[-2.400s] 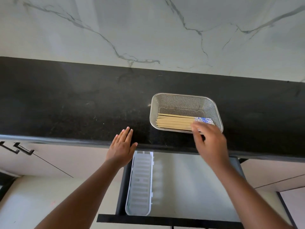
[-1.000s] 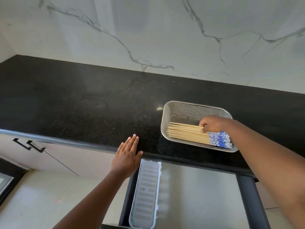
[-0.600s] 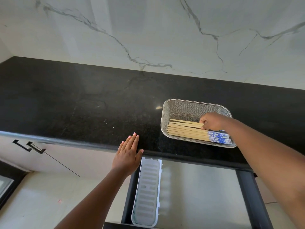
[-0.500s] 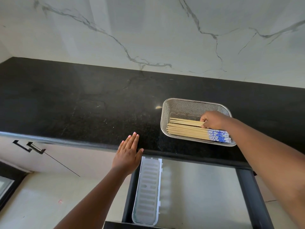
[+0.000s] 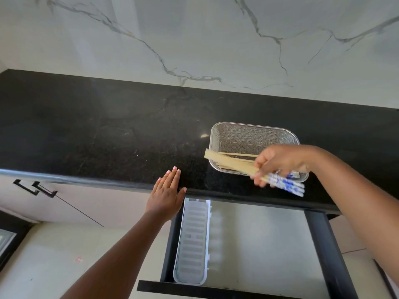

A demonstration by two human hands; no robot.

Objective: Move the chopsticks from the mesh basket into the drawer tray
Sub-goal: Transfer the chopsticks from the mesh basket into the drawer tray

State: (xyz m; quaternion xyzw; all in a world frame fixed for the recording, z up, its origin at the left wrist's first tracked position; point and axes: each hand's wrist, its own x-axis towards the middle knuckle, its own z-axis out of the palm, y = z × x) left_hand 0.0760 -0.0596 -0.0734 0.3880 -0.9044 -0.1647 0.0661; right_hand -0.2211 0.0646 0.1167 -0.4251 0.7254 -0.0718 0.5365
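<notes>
Right hand [image 5: 280, 162] closed round slim wooden chopsticks [image 5: 235, 164], blue-patterned ends, over rounded steel mesh basket [image 5: 254, 134], right of centre. Left hand [image 5: 166, 194] flat, fingers spread, empty, on glossy black counter [image 5: 108, 137]. White slotted tray [image 5: 192, 244] below, bottom centre.

This is a home kitchen. A black stone counter [image 5: 97, 134] runs below a white marble-veined backsplash [image 5: 194, 39]. Pale cabinets [image 5: 90, 201] with black handles [image 5: 35, 187] sit under it, beside an open drawer [image 5: 259, 240] with a white tray [image 5: 192, 242]. A mesh basket [image 5: 248, 134] holds chopsticks [image 5: 233, 162].
</notes>
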